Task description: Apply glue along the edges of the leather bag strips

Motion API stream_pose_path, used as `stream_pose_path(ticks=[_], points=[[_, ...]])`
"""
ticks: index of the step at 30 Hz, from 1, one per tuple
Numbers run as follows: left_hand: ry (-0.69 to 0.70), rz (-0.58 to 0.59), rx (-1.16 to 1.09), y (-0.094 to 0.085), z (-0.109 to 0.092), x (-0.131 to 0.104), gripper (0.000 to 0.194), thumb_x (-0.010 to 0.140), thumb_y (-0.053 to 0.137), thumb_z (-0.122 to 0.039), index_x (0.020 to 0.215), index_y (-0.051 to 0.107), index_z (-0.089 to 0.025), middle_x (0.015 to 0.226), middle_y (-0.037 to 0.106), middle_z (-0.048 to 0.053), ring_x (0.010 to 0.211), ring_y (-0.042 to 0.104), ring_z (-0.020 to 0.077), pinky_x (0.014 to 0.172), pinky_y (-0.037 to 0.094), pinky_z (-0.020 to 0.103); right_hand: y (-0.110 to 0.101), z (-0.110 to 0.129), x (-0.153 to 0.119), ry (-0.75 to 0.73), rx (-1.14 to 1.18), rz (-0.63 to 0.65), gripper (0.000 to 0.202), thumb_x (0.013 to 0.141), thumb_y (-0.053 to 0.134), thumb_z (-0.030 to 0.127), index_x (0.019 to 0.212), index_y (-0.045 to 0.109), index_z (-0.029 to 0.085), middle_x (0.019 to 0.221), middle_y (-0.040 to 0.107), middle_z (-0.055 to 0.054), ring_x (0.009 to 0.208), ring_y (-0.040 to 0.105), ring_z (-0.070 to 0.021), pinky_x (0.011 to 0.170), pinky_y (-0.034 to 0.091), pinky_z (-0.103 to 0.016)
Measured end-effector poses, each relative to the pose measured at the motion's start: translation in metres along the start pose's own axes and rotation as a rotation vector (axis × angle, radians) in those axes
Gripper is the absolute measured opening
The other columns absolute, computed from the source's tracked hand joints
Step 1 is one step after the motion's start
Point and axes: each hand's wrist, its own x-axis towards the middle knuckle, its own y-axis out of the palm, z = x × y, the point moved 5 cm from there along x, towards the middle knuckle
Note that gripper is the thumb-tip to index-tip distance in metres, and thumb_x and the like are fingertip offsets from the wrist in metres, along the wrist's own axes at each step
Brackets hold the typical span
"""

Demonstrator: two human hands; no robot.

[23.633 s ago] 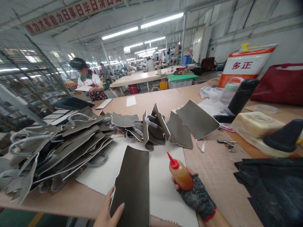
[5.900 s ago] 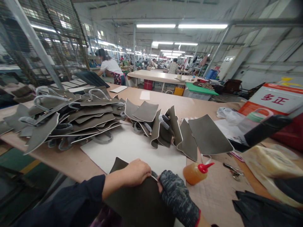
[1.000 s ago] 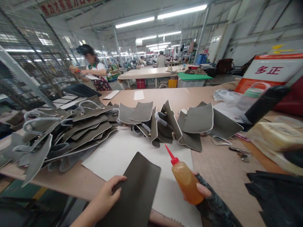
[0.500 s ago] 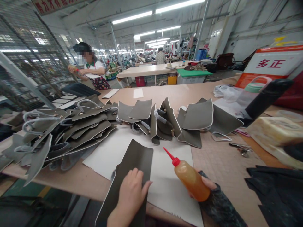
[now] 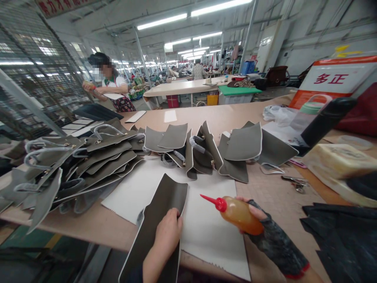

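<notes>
Hands are apart. We record our bare left hand (image 5: 169, 228) closed on the three-o'clock edge of a grey bag panel (image 5: 162, 196), which slants at seven o'clock, partly over the white sheet (image 5: 213, 245). Our right hand (image 5: 266, 226), in a fingerless knit glove (image 5: 279, 247), is clasped around an amber squeeze bottle (image 5: 240, 215) at three o'clock, red nozzle (image 5: 209, 199) pointing towards ten, apart from the panel. On the tabletop (image 5: 278, 210) we note heaped grey bag parts (image 5: 103, 167) at ten o'clock, an upright folded bag piece (image 5: 200, 155) at twelve, and a black flask (image 5: 328, 122) at two.
</notes>
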Motion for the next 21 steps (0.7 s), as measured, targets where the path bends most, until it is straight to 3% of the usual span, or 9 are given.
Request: stream_pose_path(ticks=[2, 7, 12, 21], points=[[-0.023, -0.004, -0.045, 0.001, 0.002, 0.002, 0.023, 0.083, 0.036, -0.015, 0.098, 0.054, -0.014, 0.092, 0.064, 0.009, 0.086, 0.06, 0.0171, 0.073, 0.041, 0.026, 0.0, -0.004, 0.005, -0.02, -0.13, -0.059, 0.036, 0.068, 0.063, 0.047, 0.095, 0.057, 0.024, 0.095, 0.064, -0.005, 0.079, 0.06, -0.0256, 0.054, 0.047, -0.032], [-0.027, 0.0, -0.194, 0.003, 0.01, 0.008, 0.022, 0.083, 0.038, -0.013, 0.094, 0.058, -0.014, 0.09, 0.067, 0.007, 0.082, 0.061, 0.0142, 0.071, 0.041, 0.021, 0.0, -0.01, 0.023, -0.256, -0.544, -0.183, 0.039, 0.065, 0.065, 0.048, 0.089, 0.056, 0.019, 0.088, 0.062, -0.006, 0.081, 0.059, -0.0246, 0.073, 0.048, -0.036], [-0.03, -0.026, -0.29, 0.004, 0.016, 0.009, 0.022, 0.082, 0.039, -0.012, 0.085, 0.061, -0.015, 0.087, 0.068, 0.007, 0.08, 0.061, 0.0142, 0.069, 0.041, 0.021, 0.021, -0.01, 0.031, -0.445, -0.779, -0.125, 0.034, 0.074, 0.059, 0.044, 0.099, 0.053, 0.021, 0.102, 0.059, -0.008, 0.094, 0.057, -0.0246, 0.082, 0.047, -0.037], [-0.031, -0.045, -0.341, 0.006, 0.02, 0.011, 0.024, 0.081, 0.039, -0.013, 0.084, 0.063, -0.014, 0.087, 0.068, 0.009, 0.08, 0.061, 0.016, 0.071, 0.041, 0.024, 0.058, 0.006, 0.034, -0.705, -1.006, -0.075, 0.03, 0.082, 0.05, 0.041, 0.104, 0.048, 0.021, 0.101, 0.057, -0.01, 0.094, 0.057, -0.0252, 0.085, 0.047, -0.042]])
